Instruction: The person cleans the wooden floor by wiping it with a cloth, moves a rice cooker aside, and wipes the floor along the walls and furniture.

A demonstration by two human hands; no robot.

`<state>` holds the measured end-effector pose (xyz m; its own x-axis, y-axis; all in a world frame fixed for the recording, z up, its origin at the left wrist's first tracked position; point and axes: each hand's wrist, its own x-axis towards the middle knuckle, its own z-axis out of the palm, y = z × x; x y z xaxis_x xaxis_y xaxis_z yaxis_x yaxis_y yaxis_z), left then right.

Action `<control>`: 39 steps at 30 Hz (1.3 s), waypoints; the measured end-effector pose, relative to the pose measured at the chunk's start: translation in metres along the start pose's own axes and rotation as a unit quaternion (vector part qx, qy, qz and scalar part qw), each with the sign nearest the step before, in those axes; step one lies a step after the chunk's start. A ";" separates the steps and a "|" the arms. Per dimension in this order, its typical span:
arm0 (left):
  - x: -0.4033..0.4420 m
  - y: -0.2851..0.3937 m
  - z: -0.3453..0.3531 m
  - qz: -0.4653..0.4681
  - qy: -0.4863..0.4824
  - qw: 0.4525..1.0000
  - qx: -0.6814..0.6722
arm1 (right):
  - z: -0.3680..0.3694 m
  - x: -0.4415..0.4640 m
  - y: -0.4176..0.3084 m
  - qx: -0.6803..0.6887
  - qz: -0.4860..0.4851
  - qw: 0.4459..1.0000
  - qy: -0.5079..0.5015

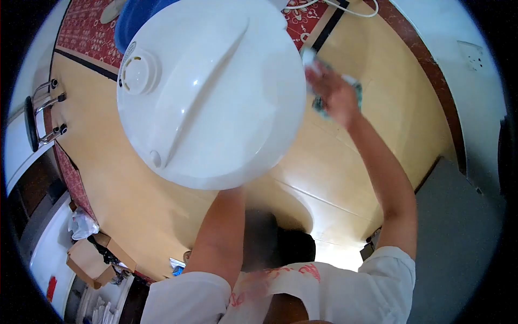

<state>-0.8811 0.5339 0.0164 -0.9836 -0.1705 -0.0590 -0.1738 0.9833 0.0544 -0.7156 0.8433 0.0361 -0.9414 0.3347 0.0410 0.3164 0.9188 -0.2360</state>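
Observation:
A large white round plastic appliance [232,113] with a glossy domed top fills the upper middle of the head view. Across that top runs a long raised ridge, and a round white dial [138,74] sits near its left edge. Beside the right side of the appliance, my right hand [339,96] is closed on a green-and-white cloth [319,108]; motion blurs the fingers. Whether the cloth touches the appliance I cannot tell. My left forearm reaches up under the near rim, and the appliance hides my left hand.
A blue plastic tub [132,24] stands behind the appliance on a red patterned mat [86,35]. A white cord [356,12] lies at the top right. Left are a wheeled metal-legged chair [35,116] and an open cardboard box [89,259]. A grey panel [458,227] stands right.

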 end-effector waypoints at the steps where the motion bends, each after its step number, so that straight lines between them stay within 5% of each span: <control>1: 0.000 0.000 0.000 0.000 -0.001 1.000 0.001 | -0.004 -0.011 -0.010 0.000 -0.065 0.998 -0.008; 4: -0.001 0.001 0.001 0.002 -0.003 1.000 -0.002 | -0.024 -0.032 -0.013 0.095 -0.061 0.992 -0.065; 6: 0.000 0.000 0.001 0.002 -0.003 1.000 0.001 | 0.001 -0.039 0.030 0.354 0.027 0.930 0.091; 8: 0.001 -0.001 0.001 0.003 -0.002 1.000 0.001 | -0.005 -0.019 0.061 0.338 0.145 0.915 0.167; 9: 0.001 -0.001 0.001 0.004 -0.004 1.000 0.002 | -0.031 0.002 0.073 0.195 0.217 0.942 0.164; 11: 0.001 -0.001 0.002 0.004 -0.002 1.000 0.002 | -0.042 0.043 0.090 0.224 0.253 0.916 0.218; 14: -0.001 -0.003 0.001 0.005 -0.004 1.000 0.002 | -0.004 0.065 0.092 0.053 0.176 0.972 0.147; 19: -0.002 -0.001 0.002 0.003 -0.004 1.000 0.005 | 0.007 0.010 0.023 0.023 0.026 0.997 0.064; 20: -0.002 -0.001 0.001 0.004 -0.004 1.000 0.007 | 0.017 -0.010 0.007 0.316 0.101 0.943 0.008; 22: -0.003 -0.002 0.001 0.002 -0.007 1.000 0.007 | 0.006 -0.032 -0.016 0.436 0.069 0.896 -0.054; 24: -0.003 -0.001 0.001 0.005 -0.007 1.000 0.004 | -0.020 -0.041 -0.023 0.104 -0.127 0.985 -0.056; 27: -0.002 -0.003 0.001 0.007 -0.006 1.000 0.006 | -0.025 -0.038 0.014 0.189 0.098 0.975 0.063; 29: -0.003 -0.004 0.000 0.006 -0.003 1.000 0.007 | -0.030 -0.006 0.054 0.195 0.165 0.949 0.185; 33: -0.004 -0.003 0.002 0.006 -0.001 1.000 0.006 | -0.016 0.060 0.093 0.086 0.127 0.978 0.139; 39: -0.003 0.001 0.001 0.006 -0.002 1.000 0.009 | 0.014 0.032 0.020 0.017 0.068 0.996 0.054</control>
<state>-0.8783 0.5351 0.0160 -0.9854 -0.1588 -0.0621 -0.1613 0.9862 0.0375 -0.7409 0.8693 0.0194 -0.8717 0.4776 0.1099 0.4341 0.8565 -0.2793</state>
